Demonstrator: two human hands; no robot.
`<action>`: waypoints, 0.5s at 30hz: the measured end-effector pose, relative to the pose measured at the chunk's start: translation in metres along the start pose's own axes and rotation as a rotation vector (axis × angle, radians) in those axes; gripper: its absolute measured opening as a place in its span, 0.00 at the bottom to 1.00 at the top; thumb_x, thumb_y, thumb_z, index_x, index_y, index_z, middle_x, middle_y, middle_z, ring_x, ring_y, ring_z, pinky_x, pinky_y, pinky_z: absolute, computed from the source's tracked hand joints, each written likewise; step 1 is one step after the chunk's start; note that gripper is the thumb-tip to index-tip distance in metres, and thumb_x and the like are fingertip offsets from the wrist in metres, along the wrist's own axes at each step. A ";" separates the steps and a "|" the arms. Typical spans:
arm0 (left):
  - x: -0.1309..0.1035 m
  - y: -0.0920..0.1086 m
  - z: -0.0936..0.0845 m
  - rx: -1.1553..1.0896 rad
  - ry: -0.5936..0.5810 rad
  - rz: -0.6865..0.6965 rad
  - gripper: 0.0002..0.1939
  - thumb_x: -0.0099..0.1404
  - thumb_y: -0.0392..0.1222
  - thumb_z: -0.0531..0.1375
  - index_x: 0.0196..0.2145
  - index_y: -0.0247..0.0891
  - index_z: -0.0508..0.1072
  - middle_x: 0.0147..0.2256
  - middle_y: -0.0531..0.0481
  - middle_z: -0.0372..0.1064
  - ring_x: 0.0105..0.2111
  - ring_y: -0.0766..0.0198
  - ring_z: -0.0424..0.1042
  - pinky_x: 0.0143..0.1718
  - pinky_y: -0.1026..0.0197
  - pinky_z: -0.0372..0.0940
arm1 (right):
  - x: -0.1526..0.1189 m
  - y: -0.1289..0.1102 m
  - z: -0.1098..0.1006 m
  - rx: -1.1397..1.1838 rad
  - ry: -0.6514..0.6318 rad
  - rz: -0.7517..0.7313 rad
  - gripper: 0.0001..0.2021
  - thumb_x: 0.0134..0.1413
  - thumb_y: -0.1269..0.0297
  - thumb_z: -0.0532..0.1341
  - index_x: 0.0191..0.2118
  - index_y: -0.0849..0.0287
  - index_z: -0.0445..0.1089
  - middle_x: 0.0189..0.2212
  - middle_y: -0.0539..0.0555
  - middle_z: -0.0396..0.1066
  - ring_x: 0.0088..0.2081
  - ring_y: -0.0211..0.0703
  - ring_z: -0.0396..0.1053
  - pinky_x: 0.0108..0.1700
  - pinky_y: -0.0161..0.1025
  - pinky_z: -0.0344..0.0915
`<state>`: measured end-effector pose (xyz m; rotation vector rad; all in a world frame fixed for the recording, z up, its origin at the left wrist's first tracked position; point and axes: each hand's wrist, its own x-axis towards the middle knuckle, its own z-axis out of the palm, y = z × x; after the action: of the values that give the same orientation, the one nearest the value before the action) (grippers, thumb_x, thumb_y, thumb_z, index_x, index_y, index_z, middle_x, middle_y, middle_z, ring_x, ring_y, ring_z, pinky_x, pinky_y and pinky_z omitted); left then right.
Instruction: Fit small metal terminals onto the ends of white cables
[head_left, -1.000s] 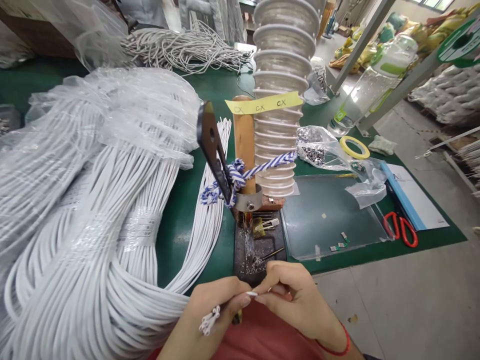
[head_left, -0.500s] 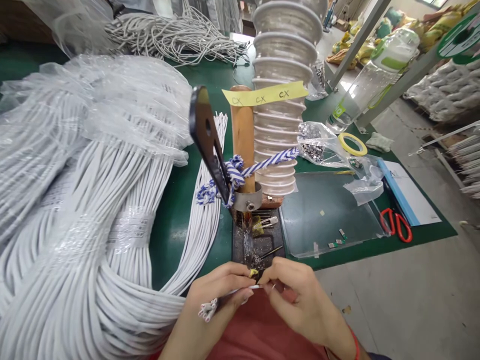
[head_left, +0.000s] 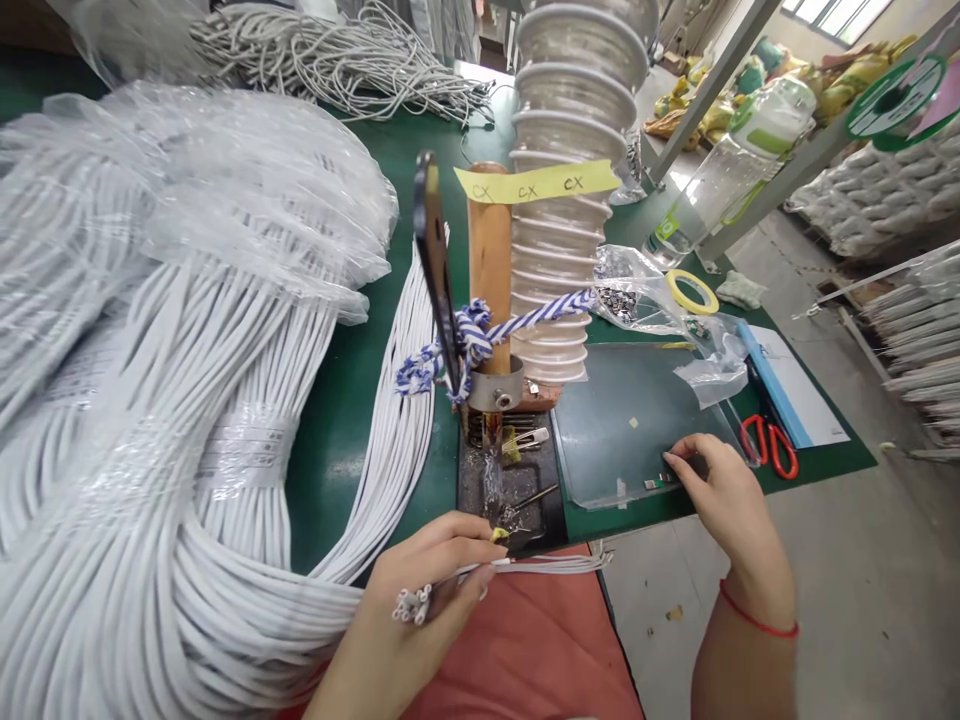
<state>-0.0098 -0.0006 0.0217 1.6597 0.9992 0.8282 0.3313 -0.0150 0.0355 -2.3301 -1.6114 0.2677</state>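
Note:
My left hand (head_left: 431,590) is closed round a small bunch of white cables (head_left: 412,604) in front of the soldering stand (head_left: 506,480). Thin wires (head_left: 559,564) from this bunch stretch to the right over the red cloth. Over the dark sheet (head_left: 607,420), my right hand (head_left: 709,480) has its thumb and forefinger pinched together beside the small green circuit pieces (head_left: 658,482). Whatever lies between those fingertips is too small to make out.
Large bundles of white cable (head_left: 202,480) fill the left. A clear ribbed hose (head_left: 562,200), wooden handle (head_left: 490,280) and black metal piece (head_left: 436,260) rise at the centre. Red-handled scissors (head_left: 769,445), yellow tape (head_left: 691,292) and a bottle (head_left: 712,180) are on the right.
My right hand has left the cable ends by my left hand and moved right to the small circuit pieces. My left hand still holds the bunch. The view has shifted slightly.

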 end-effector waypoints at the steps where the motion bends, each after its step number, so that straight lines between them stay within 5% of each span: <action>1: 0.000 -0.001 0.000 -0.006 0.002 -0.004 0.10 0.64 0.32 0.61 0.33 0.43 0.81 0.36 0.49 0.78 0.31 0.63 0.80 0.23 0.71 0.67 | -0.001 -0.001 0.000 0.007 0.017 0.020 0.11 0.57 0.55 0.54 0.29 0.55 0.65 0.30 0.58 0.72 0.35 0.55 0.68 0.35 0.45 0.62; 6: 0.000 -0.001 0.001 -0.056 -0.009 -0.004 0.10 0.64 0.31 0.62 0.32 0.44 0.81 0.35 0.52 0.77 0.31 0.66 0.79 0.32 0.72 0.70 | -0.013 -0.029 -0.003 0.268 0.075 0.038 0.13 0.59 0.56 0.57 0.42 0.57 0.73 0.32 0.55 0.72 0.30 0.48 0.67 0.32 0.41 0.62; 10: 0.001 0.001 0.000 -0.056 -0.009 -0.010 0.09 0.64 0.31 0.62 0.31 0.42 0.80 0.34 0.51 0.77 0.34 0.66 0.78 0.37 0.71 0.70 | -0.036 -0.076 0.007 0.650 -0.169 -0.173 0.07 0.62 0.63 0.59 0.35 0.55 0.75 0.31 0.53 0.72 0.31 0.44 0.67 0.31 0.36 0.61; 15: 0.000 0.002 0.001 -0.057 0.030 -0.016 0.08 0.64 0.31 0.62 0.30 0.41 0.79 0.33 0.51 0.78 0.32 0.66 0.77 0.37 0.70 0.69 | -0.060 -0.122 0.037 0.952 -0.412 -0.130 0.05 0.58 0.66 0.61 0.32 0.56 0.72 0.25 0.49 0.65 0.26 0.41 0.61 0.27 0.35 0.57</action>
<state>-0.0085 -0.0011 0.0231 1.5932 0.9989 0.8658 0.1909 -0.0256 0.0423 -1.4769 -1.3265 1.2330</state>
